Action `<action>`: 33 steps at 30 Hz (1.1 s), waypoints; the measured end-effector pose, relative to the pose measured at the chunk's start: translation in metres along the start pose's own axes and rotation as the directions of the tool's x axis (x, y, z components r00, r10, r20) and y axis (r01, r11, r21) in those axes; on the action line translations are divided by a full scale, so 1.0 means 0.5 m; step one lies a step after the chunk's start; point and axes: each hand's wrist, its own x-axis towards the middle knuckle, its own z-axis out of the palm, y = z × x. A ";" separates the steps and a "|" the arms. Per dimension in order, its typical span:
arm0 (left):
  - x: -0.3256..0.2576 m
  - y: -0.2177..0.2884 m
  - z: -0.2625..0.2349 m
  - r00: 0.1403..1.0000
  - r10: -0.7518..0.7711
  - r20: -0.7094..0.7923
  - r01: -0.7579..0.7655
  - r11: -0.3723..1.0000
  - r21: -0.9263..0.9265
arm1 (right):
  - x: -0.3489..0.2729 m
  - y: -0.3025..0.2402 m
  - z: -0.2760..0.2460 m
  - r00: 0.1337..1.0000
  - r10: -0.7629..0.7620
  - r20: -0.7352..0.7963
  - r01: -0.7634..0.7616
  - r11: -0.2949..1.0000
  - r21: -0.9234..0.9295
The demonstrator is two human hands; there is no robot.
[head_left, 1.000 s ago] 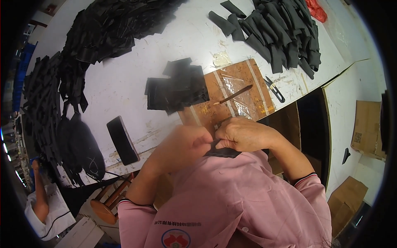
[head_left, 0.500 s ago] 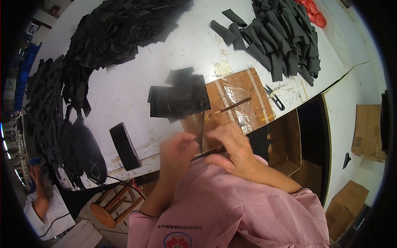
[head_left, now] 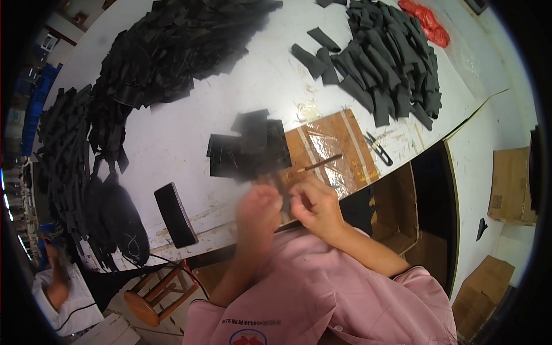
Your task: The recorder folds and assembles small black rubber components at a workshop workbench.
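Observation:
My left hand (head_left: 260, 210), blurred, is curled with its fingertips drawn together just above the table's near edge. Close beside it my right hand (head_left: 317, 208) is closed in a pinch, its fingertips facing the left ones. Whatever lies in the fingers is too small or smeared to make out. Beyond the hands is a brown board (head_left: 357, 150) with strips of clear tape across it. A pencil-like brown stick (head_left: 323, 163) rests on the board. Flat black fabric pieces (head_left: 227, 155) overlap the board's left side.
Black thread snips (head_left: 378, 150) lie right of the board, a black phone (head_left: 175, 215) to the left. Piles of black strips (head_left: 172, 52) and dark grey folded fabric pieces (head_left: 382, 63) cover the far table. A wooden stool (head_left: 150, 303) stands below. Another person's arm (head_left: 57, 282) shows at far left.
My hands have come closer together, and the right fingers, spread before, are now curled into a pinch. The whole view has shifted slightly, with the table lower in the picture.

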 end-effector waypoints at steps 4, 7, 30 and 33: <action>0.000 0.016 -0.004 0.920 -0.129 0.369 0.235 0.937 -0.259 | -0.002 0.005 -0.011 0.793 0.472 0.384 -0.579 0.391 0.716; 0.019 -0.039 0.006 0.929 0.366 0.059 -0.370 0.907 0.199 | -0.005 0.000 0.001 0.726 0.415 0.549 -0.585 -0.050 0.810; -0.043 0.069 0.101 0.846 0.424 0.324 -0.440 0.898 -0.026 | 0.028 -0.081 -0.120 0.998 0.023 0.056 -0.049 0.851 0.523; -0.040 0.128 0.112 0.863 0.140 0.486 -0.007 0.964 -0.265 | 0.052 -0.113 -0.155 0.999 0.018 0.050 -0.038 0.897 0.440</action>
